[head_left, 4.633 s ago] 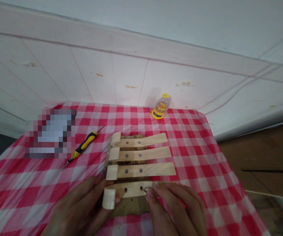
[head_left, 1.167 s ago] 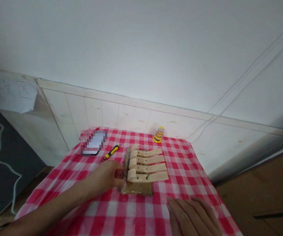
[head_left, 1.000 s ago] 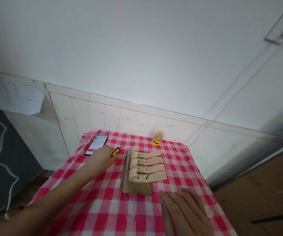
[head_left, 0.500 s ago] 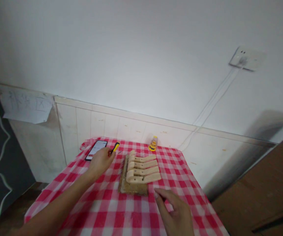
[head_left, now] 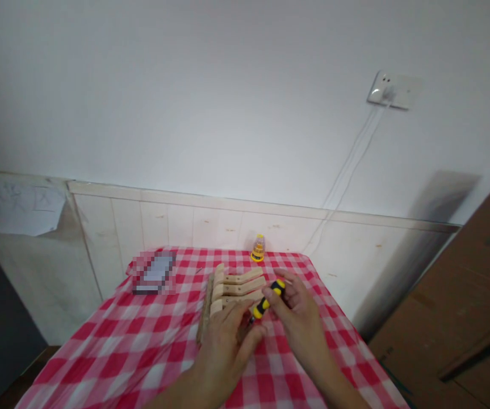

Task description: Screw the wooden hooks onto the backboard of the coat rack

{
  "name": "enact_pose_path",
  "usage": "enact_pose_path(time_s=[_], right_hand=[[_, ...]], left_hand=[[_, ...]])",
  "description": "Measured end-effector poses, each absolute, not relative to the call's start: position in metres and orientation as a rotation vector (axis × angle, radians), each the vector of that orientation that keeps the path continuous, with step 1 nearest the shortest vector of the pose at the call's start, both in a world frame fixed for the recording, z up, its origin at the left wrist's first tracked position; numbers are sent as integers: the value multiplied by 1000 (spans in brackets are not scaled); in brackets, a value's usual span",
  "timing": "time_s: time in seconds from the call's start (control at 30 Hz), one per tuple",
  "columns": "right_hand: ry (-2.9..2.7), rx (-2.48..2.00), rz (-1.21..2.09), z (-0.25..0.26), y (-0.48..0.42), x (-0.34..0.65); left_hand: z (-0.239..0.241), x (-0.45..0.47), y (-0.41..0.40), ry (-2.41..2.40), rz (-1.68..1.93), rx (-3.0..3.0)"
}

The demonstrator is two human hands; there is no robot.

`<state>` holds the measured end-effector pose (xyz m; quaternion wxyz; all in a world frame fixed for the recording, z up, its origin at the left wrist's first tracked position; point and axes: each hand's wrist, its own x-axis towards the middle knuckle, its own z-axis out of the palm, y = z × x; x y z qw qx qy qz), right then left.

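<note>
In my right hand (head_left: 298, 309) is a small yellow-and-black screwdriver (head_left: 266, 301), its handle pinched between thumb and fingers and its shaft slanting down to the left. My left hand (head_left: 225, 341) lies over the near end of a row of pale, curved wooden pieces (head_left: 238, 288) with holes in them. Its fingers and thumb curl around the nearest piece, by the screwdriver's tip, and mostly cover that piece. Beneath the row is a worn board (head_left: 202, 324), partly hidden by my left hand. Where exactly the tip touches cannot be made out.
A red-and-white checked cloth (head_left: 142, 346) covers the table. Toward the back stand a yellow-capped container (head_left: 258, 249) and, at left, a phone (head_left: 155, 274). A thin small rod (head_left: 199, 270) lies behind the board. Cardboard (head_left: 453, 318) leans at right; a wall rises behind.
The screwdriver has passed from my left hand to my right. My left hand has come from beside the phone onto the wooden pieces. The view has shifted slightly.
</note>
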<state>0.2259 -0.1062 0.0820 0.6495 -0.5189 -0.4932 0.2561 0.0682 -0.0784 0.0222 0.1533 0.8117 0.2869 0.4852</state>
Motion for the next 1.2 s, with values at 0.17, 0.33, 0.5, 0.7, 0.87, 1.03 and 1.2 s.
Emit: enact_pose_path(time_s=[0.17, 0.33, 0.5, 0.7, 0.87, 1.03, 1.2], right_hand=[[-997, -1104, 442, 83, -74, 265], [-1165, -1079, 396, 66, -48, 259], [-1409, -1096, 284, 45, -37, 250], [-1521, -1133, 274, 33, -33, 248], [-1478, -1099, 349, 22, -32, 245], [-1420, -1062, 373, 21, -33, 244], [-1385, -1067, 416, 25, -36, 242]], left_hand=[[-24, 66, -74, 834, 1108, 2864], [-45, 63, -65, 1024, 1032, 3197], [-44, 62, -59, 946, 1203, 3221], [-40, 60, -58, 888, 1309, 3134], [-39, 62, -58, 927, 1379, 3062], [-35, 61, -59, 911, 1273, 3046], [-33, 60, -60, 898, 1198, 3056]])
